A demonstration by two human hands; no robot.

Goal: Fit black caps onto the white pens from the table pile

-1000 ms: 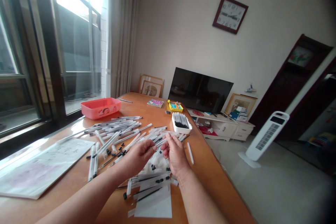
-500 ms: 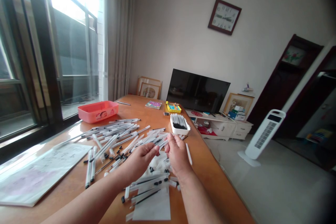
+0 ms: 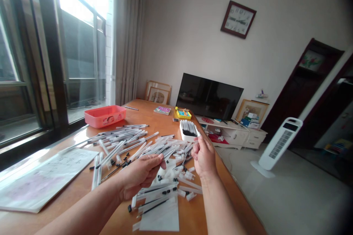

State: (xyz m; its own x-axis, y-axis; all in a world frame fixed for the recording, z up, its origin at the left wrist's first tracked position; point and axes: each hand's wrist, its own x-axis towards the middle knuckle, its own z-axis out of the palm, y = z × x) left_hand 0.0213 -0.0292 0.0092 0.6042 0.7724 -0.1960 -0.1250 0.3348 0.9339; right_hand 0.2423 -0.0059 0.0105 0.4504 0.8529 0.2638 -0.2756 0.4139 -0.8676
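This was a home (a living room, by its furniture): a wide flat black television (image 3: 209, 96) stood by a low white drawered cabinet (image 3: 234, 137), a long grey cloth curtain (image 3: 129, 36) hung at eleven o'clock, a square brown-framed clock (image 3: 238, 19) at one.

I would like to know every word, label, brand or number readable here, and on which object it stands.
"10", "11", "12", "1", "8", "7", "6", "5": wall clock; other numerals unclear.
Large pale booklet, left: characters too blurred to read.
Small purple booklet: cover print too small to read.
Yellow box: any print too small to read.
No brand name is readable.
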